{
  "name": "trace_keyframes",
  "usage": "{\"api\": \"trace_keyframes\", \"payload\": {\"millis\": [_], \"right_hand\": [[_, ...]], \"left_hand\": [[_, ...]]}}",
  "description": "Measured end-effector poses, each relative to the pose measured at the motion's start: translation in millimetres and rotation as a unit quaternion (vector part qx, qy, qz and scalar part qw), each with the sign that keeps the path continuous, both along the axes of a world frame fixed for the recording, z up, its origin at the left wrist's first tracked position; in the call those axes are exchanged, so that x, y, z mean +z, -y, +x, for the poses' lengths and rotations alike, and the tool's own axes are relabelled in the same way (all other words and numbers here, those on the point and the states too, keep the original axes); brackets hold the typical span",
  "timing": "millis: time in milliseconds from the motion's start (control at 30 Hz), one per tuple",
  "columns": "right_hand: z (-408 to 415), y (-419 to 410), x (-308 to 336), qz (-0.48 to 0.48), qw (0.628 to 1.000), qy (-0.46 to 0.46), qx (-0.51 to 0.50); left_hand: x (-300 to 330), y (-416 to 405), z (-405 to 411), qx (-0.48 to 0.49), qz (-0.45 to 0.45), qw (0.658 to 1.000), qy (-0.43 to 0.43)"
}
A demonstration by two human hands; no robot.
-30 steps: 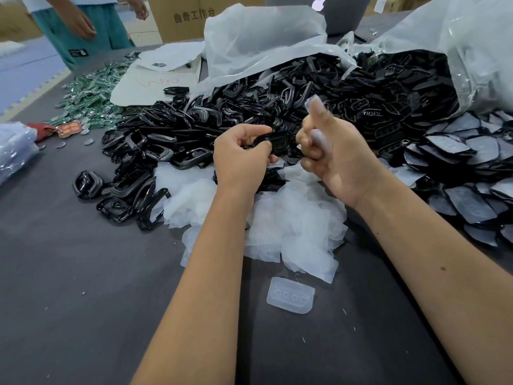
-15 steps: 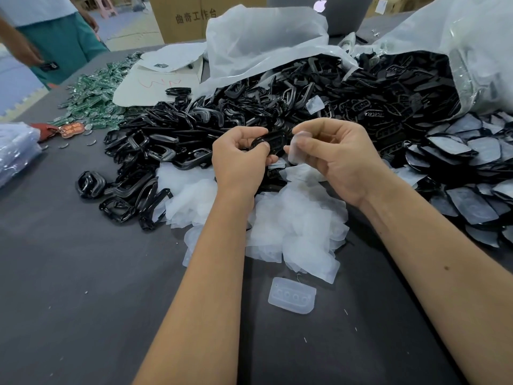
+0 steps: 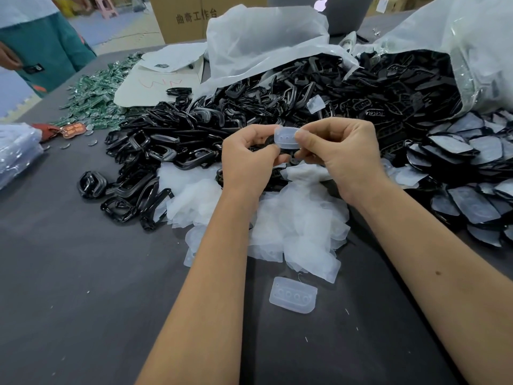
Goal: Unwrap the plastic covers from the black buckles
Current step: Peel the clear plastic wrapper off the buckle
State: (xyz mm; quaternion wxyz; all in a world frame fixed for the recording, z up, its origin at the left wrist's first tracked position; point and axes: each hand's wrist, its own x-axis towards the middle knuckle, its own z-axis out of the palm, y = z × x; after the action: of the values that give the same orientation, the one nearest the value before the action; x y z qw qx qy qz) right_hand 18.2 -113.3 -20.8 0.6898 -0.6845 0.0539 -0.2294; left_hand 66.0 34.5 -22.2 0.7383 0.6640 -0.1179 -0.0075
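Two hands work a plastic cover off a black buckle above a heaped table.

The left hand [image 3: 251, 159] and right hand [image 3: 340, 154] pinch the cover [image 3: 287, 137] between them, the buckle [image 3: 266, 144] mostly hidden behind the left fingers. Loose covers [image 3: 299, 226] pile beneath the wrists, bare buckles [image 3: 155, 151] left, a spilling bag [image 3: 472, 51] right; grey table [image 3: 83, 287] lies open nearer.

Buckles [image 3: 177, 140] glossy black plastic, covers [image 3: 294, 226] thin frosted translucent plastic, tabletop [image 3: 69, 273] matt dark grey cloth, big bag [image 3: 477, 48] shiny clear film, box [image 3: 188, 18] brown cardboard.
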Motion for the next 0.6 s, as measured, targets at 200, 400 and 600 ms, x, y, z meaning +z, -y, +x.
{"api": "trace_keyframes", "payload": {"millis": [200,400,600], "right_hand": [[-0.2,2.8,-0.2,-0.079,0.997,-0.01,-0.02],[-0.6,5.3,-0.7,-0.141,0.988,-0.01,-0.062],[-0.9,5.9,0.7,-0.172,0.981,-0.007,-0.086]], "left_hand": [[2.9,2.2,-0.8,-0.008,-0.011,1.0,-0.026],[6.1,2.6,-1.7,-0.025,-0.013,0.999,-0.021],[7.0,2.9,-2.9,-0.03,-0.005,0.999,-0.013]]}}
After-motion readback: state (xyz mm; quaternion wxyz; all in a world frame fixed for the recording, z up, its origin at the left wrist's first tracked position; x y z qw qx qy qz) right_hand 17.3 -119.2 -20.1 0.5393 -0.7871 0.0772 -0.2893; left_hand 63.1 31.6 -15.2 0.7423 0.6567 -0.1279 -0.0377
